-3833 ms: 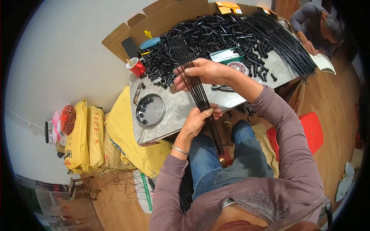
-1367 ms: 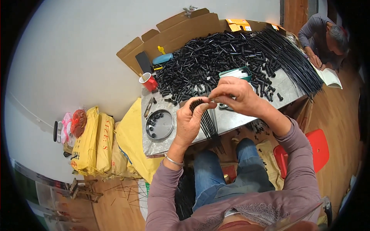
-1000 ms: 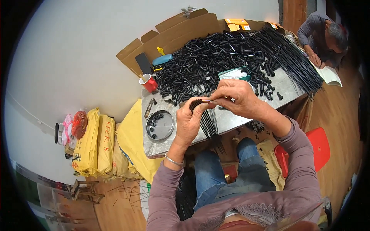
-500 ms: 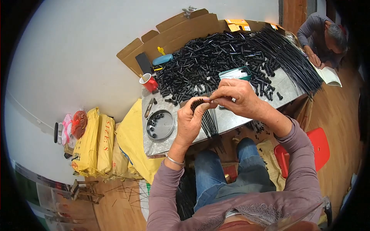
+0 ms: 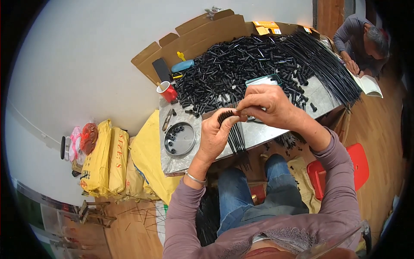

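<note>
My left hand [image 5: 215, 133] is closed around a black ridged piece [image 5: 224, 116], curved like a coil or a tight row of small parts; my fingers cover much of it. Close beside it, my right hand [image 5: 269, 105] pinches a thin, pale, sliver-like thing [image 5: 235, 111] between thumb and forefinger, at the left thumb tip. Both hands are raised over the front edge of the grey metal table [image 5: 202, 149]. Below them, a bundle of thin black rods [image 5: 237, 142] sticks out past that edge.
A large heap of short black tubular parts [image 5: 233, 64] covers the table's back, with long black rods [image 5: 321, 64] at right. A round metal tray [image 5: 180, 152], red mug [image 5: 169, 92] and green box [image 5: 276, 79] stand nearby. Another person [image 5: 360, 41] bends over a notebook [image 5: 370, 85].
My right hand has shifted slightly at the left fingertips, and the purplish thin thing seen there earlier now shows as a pale glint. My left hand stays closed on the black piece.
</note>
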The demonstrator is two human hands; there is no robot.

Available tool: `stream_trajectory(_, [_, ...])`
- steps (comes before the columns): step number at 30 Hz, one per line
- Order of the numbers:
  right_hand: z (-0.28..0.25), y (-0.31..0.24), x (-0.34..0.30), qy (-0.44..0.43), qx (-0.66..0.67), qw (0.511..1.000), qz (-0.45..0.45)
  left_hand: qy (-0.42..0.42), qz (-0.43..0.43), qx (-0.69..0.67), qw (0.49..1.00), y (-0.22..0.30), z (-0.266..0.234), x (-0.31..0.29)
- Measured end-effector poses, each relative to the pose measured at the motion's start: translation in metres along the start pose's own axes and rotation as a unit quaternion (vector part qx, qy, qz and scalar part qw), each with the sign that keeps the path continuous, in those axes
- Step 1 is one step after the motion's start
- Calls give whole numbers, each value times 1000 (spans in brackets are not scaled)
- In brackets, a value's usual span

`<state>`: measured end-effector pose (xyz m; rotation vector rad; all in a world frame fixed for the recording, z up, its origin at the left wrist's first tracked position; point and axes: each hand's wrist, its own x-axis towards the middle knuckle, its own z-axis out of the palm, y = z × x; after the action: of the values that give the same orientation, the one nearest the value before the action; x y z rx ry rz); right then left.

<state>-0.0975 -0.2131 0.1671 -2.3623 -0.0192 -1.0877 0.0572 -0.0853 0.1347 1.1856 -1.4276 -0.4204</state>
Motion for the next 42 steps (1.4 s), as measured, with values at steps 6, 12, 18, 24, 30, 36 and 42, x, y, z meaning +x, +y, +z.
stream_trajectory(6, [-10,-9,15,-12,-202,969,-143,-31,-9,-23,999,-1,-5,4])
stream_trajectory(12, [-9,0,20,-23,-93,985,-146,-70,1,34,997,1,-12,10])
stream_trajectory(18, [0,-2,14,-38,-2,997,-61,-63,44,95,992,-2,-20,11])
stream_trajectory(24, [8,1,14,-38,12,997,-68,-68,106,132,983,-2,-23,14])
stream_trajectory(30, [2,-6,19,-66,-29,995,-76,-76,105,130,983,-3,-21,12])
stream_trajectory(36, [-7,-10,25,-98,-76,987,-106,-107,132,132,977,1,-22,16])
stream_trajectory(42, [-3,-16,27,-65,-135,977,-149,-86,129,150,976,-3,-24,15])
